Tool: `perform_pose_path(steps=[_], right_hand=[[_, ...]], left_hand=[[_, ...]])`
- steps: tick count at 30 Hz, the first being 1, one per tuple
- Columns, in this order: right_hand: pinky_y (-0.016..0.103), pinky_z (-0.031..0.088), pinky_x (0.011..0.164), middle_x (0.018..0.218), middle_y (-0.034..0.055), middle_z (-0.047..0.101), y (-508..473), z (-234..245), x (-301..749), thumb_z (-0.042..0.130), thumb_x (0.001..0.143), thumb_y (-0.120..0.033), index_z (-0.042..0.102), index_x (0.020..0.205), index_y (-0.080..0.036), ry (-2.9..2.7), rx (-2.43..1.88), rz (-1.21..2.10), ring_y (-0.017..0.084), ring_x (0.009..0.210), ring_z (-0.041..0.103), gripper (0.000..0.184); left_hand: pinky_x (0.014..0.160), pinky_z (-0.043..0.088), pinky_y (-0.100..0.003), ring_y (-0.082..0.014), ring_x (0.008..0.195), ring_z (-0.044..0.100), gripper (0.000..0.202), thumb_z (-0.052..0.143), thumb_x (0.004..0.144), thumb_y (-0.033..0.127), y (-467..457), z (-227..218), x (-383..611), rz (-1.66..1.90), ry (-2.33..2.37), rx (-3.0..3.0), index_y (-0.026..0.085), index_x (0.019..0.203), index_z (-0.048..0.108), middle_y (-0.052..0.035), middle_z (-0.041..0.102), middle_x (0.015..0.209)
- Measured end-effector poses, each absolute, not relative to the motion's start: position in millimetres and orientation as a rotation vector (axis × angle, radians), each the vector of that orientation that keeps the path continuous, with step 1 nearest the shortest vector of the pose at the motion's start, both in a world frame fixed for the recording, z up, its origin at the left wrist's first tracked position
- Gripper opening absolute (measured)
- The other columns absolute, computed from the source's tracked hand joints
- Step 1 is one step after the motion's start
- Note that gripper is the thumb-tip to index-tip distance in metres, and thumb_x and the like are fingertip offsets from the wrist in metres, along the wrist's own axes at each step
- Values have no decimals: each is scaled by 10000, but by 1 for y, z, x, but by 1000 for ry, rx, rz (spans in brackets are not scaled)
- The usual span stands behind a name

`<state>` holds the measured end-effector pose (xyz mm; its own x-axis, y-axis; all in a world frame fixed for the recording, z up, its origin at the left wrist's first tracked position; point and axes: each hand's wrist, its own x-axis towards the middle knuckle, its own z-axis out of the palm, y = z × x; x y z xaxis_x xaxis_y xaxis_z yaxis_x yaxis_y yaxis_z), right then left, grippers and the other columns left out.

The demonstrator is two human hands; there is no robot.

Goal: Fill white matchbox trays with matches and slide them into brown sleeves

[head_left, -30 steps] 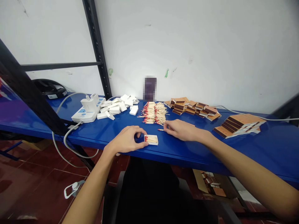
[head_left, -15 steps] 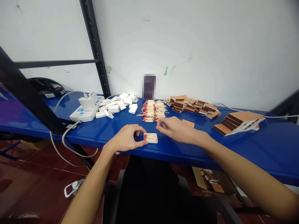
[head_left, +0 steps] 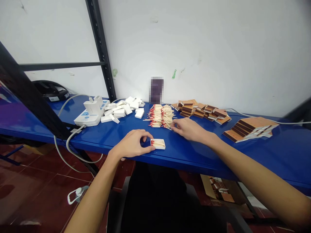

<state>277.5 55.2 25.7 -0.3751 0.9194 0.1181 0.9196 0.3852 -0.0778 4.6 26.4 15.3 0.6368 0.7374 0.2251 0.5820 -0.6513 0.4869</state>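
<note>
My left hand [head_left: 132, 143] rests on the table with thumb and fingers around the left end of a small white matchbox tray [head_left: 162, 148]. Red-tipped matches [head_left: 157, 142] lie inside it, heads to the left. Beyond the tray is a heap of loose matches [head_left: 160, 115], roughly in two bundles side by side. At the heap's near right edge, my right hand [head_left: 188, 128] has its thumb and fingertips closed together against the match ends. Whether a match sits in that pinch is too small to tell.
Empty white trays [head_left: 120, 109] lie heaped at the left, beside a power strip [head_left: 88, 118] with plugs and cables. Orange-brown matchbox sleeves [head_left: 201, 110] are piled at back right, with a stack [head_left: 251, 127] farther right. A black shelf post [head_left: 36, 87] rises at left.
My right hand has moved right and away from me, from near the tray to the heap's edge, now covering the orange sleeve beside it. My left hand stays on the tray.
</note>
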Motion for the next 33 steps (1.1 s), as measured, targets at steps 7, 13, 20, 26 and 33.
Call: perform_pose_path(steps=[7, 13, 20, 26, 33], right_hand=[[271, 359, 655, 895, 63, 708, 58, 21, 274, 462, 958, -289, 635, 921, -195, -2497, -1619, 81, 188, 793, 617, 200], [280, 326, 605, 894, 74, 700, 56, 21, 284, 443, 974, -321, 613, 955, -206, -2550, -1646, -59, 206, 800, 618, 206], [284, 316, 604, 936, 76, 701, 58, 21, 289, 440, 974, -311, 619, 994, -220, -2566, -1657, -104, 220, 845, 623, 202], [281, 313, 598, 865, 74, 686, 49, 22, 278, 435, 954, -286, 587, 941, -207, -2533, -1690, -14, 202, 755, 597, 171], [277, 333, 615, 842, 60, 706, 42, 22, 242, 508, 896, -284, 618, 856, -208, -2351, -1704, 85, 199, 760, 611, 139]], left_hand=[[714, 404, -301, -165, 735, 549, 335, 675, 800, 498, 27, 14, 4, 580, 1045, 2490, 219, 982, 699, 1, 581, 800], [708, 407, -301, -169, 737, 552, 331, 678, 794, 494, 26, 16, 5, 576, 1047, 2484, 219, 977, 703, -1, 586, 796], [703, 403, -297, -170, 737, 554, 336, 673, 801, 495, 27, 16, 5, 571, 1048, 2489, 215, 983, 699, -4, 582, 795], [711, 406, -298, -169, 734, 552, 332, 670, 799, 492, 27, 15, 5, 577, 1042, 2487, 216, 980, 703, -4, 584, 795], [706, 409, -296, -169, 734, 553, 324, 680, 795, 483, 27, 14, 5, 584, 1051, 2490, 222, 985, 702, -1, 588, 797]])
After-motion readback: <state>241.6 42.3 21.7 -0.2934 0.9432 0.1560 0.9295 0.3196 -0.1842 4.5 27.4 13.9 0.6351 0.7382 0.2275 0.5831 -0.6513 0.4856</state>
